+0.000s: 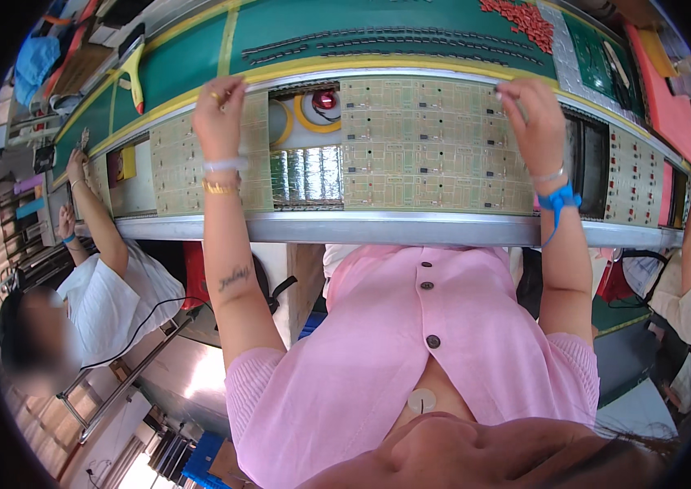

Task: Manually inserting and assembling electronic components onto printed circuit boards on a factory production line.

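Green-topped workbench [182, 77], metal rail [411, 231] along the surface's near edge, tubular frame [138, 379] and bright window [138, 469] off its near left corner, green floor [621, 314] with yellow line [618, 327] off its near right corner.

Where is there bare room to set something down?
The green mat is bare between the yellow tool and yellow cross strip, and just beyond the black component rows. Crowded: the red parts heap and the circuit boards.

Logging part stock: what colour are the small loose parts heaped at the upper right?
The small loose parts are red; best seen in the head view.
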Demonstrator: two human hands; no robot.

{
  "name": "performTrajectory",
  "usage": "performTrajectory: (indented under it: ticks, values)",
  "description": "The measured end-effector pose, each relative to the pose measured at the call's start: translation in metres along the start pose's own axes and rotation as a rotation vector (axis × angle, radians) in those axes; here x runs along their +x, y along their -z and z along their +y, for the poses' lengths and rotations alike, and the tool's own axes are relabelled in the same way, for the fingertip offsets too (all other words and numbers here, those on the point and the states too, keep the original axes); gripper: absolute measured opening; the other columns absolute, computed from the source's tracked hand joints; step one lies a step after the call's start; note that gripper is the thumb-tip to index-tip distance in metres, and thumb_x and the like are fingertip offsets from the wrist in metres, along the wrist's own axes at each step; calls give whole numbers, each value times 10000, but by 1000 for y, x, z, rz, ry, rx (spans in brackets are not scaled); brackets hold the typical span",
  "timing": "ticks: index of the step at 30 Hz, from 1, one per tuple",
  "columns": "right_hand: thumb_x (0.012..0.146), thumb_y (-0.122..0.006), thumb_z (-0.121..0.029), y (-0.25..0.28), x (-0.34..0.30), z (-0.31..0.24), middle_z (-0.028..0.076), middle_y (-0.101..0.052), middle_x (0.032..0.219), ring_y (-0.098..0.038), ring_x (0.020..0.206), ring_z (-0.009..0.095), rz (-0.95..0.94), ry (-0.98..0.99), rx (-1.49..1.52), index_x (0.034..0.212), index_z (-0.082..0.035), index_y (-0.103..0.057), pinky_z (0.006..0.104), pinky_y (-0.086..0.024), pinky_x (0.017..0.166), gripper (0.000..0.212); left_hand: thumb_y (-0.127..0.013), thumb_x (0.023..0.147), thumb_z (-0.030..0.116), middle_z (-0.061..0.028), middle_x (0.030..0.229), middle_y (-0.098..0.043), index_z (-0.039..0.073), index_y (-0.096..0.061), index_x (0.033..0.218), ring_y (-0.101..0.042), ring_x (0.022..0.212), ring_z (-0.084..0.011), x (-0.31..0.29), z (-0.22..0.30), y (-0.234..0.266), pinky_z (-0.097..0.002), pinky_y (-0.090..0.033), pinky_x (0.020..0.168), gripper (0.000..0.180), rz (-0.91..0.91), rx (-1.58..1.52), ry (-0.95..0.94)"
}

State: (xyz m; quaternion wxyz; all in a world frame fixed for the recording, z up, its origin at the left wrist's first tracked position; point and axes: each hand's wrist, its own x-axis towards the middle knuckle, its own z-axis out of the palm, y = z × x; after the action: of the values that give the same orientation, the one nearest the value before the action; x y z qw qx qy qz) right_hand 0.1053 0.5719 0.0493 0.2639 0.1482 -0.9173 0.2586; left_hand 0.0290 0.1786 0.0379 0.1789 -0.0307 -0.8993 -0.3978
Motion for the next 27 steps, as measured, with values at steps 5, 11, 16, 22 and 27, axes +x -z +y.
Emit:
performTrajectory:
  ticks: [5,11,16,22,27]
  values:
    - [696,-679,-20,12,-35,-53,97,-589,847,-568,793,271,-131,-1,112,848,-50,-623,348,-461,676,164,-677,770,76,-77,880,-630,36,-677,882,-624,732,-159,43,-43,-12,-259,-506,662,119,-2,11,-102]
    - [677,-687,-12,15,-72,-78,92,-586,837,-564,763,261,-242,-57,166,836,-44,-622,341,-461,650,175,-715,746,163,-68,845,-646,72,-695,847,-631,711,-152,59,-54,-16,-269,-498,656,138,-19,178,-77]
    - [677,-671,-29,5,-81,-85,64,-559,829,-545,765,227,-285,-29,182,849,-54,-607,317,-469,663,186,-702,770,162,-62,880,-664,48,-689,846,-632,748,-116,58,-48,-11,-241,-494,676,138,-33,162,-4]
    - [679,-647,-47,-10,-83,-92,55,-545,836,-541,791,219,-338,26,239,846,-61,-597,311,-473,682,175,-641,834,121,-31,925,-643,-40,-610,1042,-593,817,-99,25,-31,15,-223,-469,754,265,-155,-402,161]
    - [692,-623,-63,-21,-85,-90,53,-530,827,-533,790,217,-375,33,207,840,-64,-592,308,-471,689,151,-562,880,113,-51,876,-615,3,-608,1048,-568,816,-114,-51,35,12,-257,-448,798,206,-574,-832,429]
